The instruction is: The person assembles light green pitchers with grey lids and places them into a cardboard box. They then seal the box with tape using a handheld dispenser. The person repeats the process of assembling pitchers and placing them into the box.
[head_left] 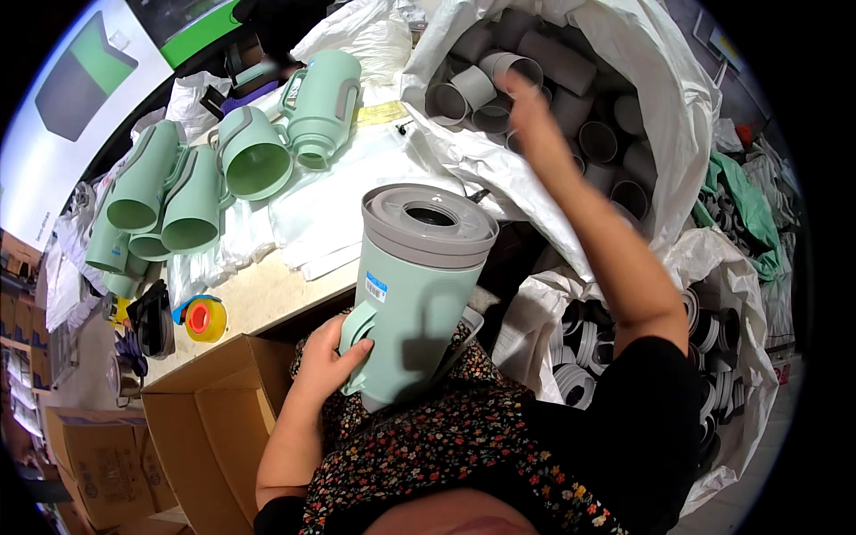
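My left hand [334, 358] is closed round the handle of a mint-green thermos jug body [406, 312]. The jug leans upright on my lap, with a grey collar [432, 223] at its top and a round hole in the collar's middle. A blue-and-white label sits on its side. My right arm stretches up to a large white sack [664, 98] of grey cylindrical cups. There my right hand [528, 111], smeared by motion, is over the cups, its fingers next to an upturned grey cup [514, 68]. Whether they grip it cannot be made out.
Several green jug bodies [257, 160] lie on the table at the left. Yellow tape [206, 319] sits near the table edge. An open cardboard box [209, 419] stands at lower left. At the right is a second white sack [535, 312] of grey and black ring-shaped parts.
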`<state>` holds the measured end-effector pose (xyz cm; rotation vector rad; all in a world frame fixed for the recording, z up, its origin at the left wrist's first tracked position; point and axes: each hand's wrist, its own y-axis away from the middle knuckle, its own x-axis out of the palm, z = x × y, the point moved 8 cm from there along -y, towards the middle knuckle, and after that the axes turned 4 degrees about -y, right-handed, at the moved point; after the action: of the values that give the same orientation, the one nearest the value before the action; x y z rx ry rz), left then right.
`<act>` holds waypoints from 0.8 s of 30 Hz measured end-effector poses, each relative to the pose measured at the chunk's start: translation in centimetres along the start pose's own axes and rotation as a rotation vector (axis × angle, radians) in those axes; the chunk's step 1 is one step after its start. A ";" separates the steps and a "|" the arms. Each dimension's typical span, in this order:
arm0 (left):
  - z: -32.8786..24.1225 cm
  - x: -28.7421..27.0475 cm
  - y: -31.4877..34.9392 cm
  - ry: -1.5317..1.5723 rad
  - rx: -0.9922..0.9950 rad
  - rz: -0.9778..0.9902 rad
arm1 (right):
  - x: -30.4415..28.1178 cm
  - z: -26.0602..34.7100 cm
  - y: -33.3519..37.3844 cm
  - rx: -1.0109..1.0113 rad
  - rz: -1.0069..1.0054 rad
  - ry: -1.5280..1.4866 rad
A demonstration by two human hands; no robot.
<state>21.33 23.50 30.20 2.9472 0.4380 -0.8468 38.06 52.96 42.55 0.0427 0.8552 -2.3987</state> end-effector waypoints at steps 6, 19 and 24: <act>0.0 1.1 -0.1 -0.072 0.026 0.078 | 4.0 1.5 4.2 0.142 0.264 -0.050; -1.1 2.1 -0.1 -0.159 0.110 0.115 | 5.8 -6.6 3.8 0.570 0.457 -0.072; -2.1 2.2 0.0 -0.203 0.176 0.115 | 7.8 -6.2 4.2 0.452 0.558 0.115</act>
<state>24.21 24.35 30.79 2.9612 0.1898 -1.2116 32.85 50.01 33.54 0.5277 0.2742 -2.0132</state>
